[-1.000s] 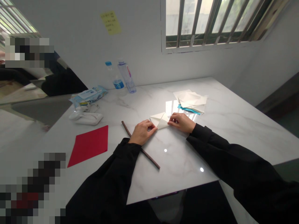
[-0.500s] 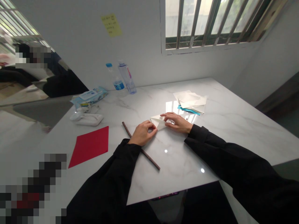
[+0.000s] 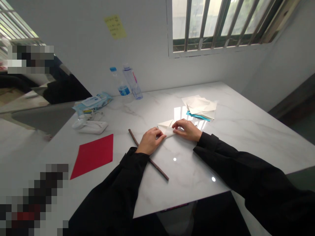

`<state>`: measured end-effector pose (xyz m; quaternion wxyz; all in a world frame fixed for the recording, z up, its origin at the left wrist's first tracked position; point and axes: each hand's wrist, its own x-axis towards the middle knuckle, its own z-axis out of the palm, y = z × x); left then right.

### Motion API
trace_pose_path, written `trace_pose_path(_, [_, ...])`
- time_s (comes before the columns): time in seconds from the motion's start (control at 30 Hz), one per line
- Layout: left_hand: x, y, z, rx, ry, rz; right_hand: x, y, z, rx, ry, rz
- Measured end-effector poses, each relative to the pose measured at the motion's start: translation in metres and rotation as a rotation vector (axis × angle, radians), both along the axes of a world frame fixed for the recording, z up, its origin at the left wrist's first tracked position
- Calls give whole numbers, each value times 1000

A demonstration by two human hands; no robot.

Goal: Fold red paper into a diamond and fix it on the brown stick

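- My left hand (image 3: 151, 141), near the middle of the frame, has its grip pinched on the lower left edge of the small, cream-white folded paper sheet (image 3: 169, 132); it has hardly moved over the last second.
- My right hand (image 3: 187, 130) has changed: it was at the sheet's right corner, then reached across its top with fingers spread; now those fingers are drawn in, grasping the right part.
- With that, I judge, both sides are steadied and the fold can be pressed or lined up.
- The sheet lies at frame centre on the white, marble-patterned table (image 3: 246, 131).
- The thin, dark-brown wooden stick (image 3: 159, 169) runs beneath my left wrist, lower centre.
- The flat, red four-sided paper (image 3: 94, 154) lies untouched, left of centre.
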<state>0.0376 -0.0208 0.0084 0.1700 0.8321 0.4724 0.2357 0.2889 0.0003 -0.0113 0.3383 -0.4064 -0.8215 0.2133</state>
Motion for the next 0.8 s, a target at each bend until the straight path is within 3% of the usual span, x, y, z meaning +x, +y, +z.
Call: trace_pose_path(0.8, [9, 10, -5, 76, 105, 0, -2, -3, 0, -69, 25, -38])
